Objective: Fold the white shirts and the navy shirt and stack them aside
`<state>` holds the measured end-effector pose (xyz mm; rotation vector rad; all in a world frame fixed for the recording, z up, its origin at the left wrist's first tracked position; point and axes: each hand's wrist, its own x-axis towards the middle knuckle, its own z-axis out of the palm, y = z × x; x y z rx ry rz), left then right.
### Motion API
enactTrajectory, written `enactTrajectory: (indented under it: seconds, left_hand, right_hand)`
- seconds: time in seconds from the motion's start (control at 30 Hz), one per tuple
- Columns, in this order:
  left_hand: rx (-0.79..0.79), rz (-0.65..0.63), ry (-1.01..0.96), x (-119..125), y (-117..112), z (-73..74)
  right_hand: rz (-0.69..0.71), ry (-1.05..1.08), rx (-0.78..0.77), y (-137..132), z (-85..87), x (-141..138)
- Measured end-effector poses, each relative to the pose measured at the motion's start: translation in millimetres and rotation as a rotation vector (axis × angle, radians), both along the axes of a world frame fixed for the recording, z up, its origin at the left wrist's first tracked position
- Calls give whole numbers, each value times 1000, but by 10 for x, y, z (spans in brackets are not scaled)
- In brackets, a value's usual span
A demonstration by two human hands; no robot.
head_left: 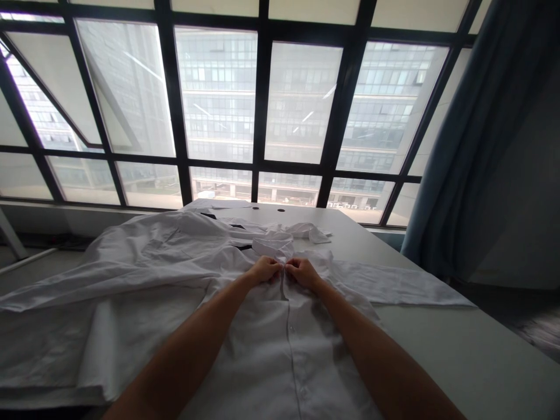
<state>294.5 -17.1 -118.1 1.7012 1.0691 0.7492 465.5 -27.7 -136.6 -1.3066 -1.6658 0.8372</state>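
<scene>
Left hand (268,268): fingertips pinched on the left edge of the front opening, just below the collar (268,247).
Right hand (303,273): pinching the opposite edge, close beside the left, apparently so both edges meet under control.
White shirt (258,350): front up on the bench (441,335), collar away from the person, likely so the placket (292,350) runs straight towards them.
Sleeve (402,283): stretched out rightward, seemingly clear of the hands.
White garments (144,248): heaped to the left, beside the shirt.
</scene>
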Motion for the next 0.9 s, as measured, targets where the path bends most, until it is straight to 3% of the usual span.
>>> enactTrajectory:
  seconds: [0.37, 0.53, 0.73, 0.9]
  left_hand:
    - [-5, -25, 1, 31, 59, -56]
    - [-18, -24, 2, 8, 66, -56]
    - [-27, 5, 17, 37, 101, -101]
    - [-4, 33, 36, 57, 120, -126]
  right_hand:
    - [11, 70, -59, -27, 39, -23]
    - [-5, -53, 20, -29, 28, -24]
    - [-84, -267, 234, -33, 8, -64]
    - [-26, -212, 176, -40, 14, -45]
